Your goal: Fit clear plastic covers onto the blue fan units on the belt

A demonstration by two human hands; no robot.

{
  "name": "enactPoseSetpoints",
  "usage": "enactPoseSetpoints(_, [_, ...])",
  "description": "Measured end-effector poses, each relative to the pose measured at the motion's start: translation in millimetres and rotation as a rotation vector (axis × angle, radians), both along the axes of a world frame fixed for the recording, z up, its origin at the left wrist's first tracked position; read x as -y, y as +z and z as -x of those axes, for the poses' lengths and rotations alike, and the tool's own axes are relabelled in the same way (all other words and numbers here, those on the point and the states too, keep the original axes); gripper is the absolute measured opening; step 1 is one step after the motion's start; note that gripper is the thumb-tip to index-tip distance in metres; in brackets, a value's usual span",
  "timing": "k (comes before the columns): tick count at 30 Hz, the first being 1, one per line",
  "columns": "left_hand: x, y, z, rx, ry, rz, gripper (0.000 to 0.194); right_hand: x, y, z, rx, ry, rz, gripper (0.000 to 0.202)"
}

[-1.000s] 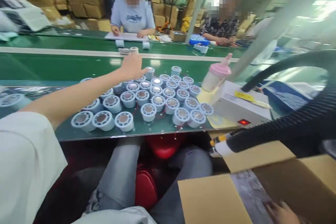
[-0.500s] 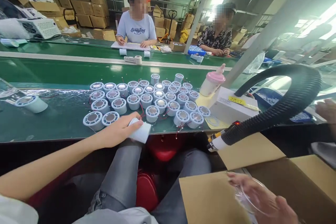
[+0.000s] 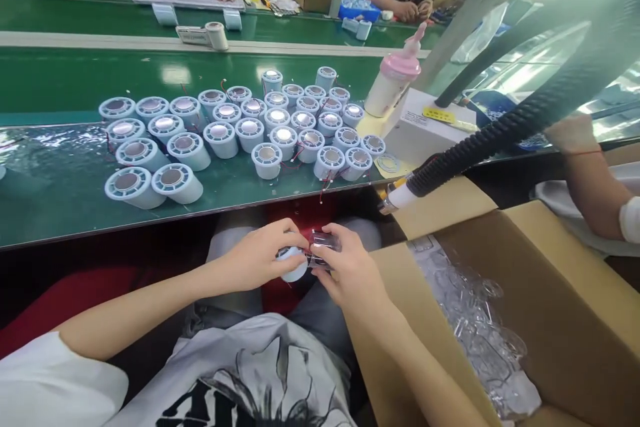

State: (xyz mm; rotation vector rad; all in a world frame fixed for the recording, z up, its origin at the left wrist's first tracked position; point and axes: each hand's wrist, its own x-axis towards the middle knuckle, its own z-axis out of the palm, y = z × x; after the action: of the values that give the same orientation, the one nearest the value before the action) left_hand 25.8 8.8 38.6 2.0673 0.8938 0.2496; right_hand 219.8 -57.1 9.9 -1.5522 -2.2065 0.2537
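Note:
Above the lap, my left hand is closed around a light blue cylinder, whose round end faces up toward me. Against it, my right hand grips a clear plastic part by its sides. The two pieces meet or nearly meet between the hands; the exact contact is hidden by fingers. Beyond them, rows of similar blue cylinders with round metallic centres stand on the green table, some with thin red wires. At the right, an open cardboard box holds many clear plastic parts.
A black flexible hose arches over the right side, its nozzle near the table edge. A pink-lidded bottle stands by a white box. Two people sit across the table, and another person's arm is at the right.
My right hand has come from the cardboard box to the lap with a clear part. My left hand has moved the cylinder off the table edge toward it. The view has tilted down.

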Motion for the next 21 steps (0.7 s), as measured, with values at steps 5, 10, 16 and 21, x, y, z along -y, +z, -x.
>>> enactPoseSetpoints(5, [4.3, -6.1, 1.9, 0.020, -0.022, -0.028, 0.022, -0.6, -3.1, -3.7, -0.092, 0.024, 0.068, 0.022])
enactPoseSetpoints(10, [-0.7, -12.5, 5.9, 0.087, -0.001, 0.099, 0.025, 0.4, 0.2, -7.1, -0.090, -0.039, -0.016, 0.007])
enactPoseSetpoints(16, [2.1, -14.7, 5.1, 0.166, 0.073, -0.018, 0.041, -0.3, 10.5, -3.5, -0.420, 0.071, 0.282, 0.014])
enactPoseSetpoints(21, [2.8, -27.2, 6.4, 0.242, 0.038, -0.108, 0.067, 1.4, 12.5, -2.1, -0.732, -0.087, 0.325, 0.027])
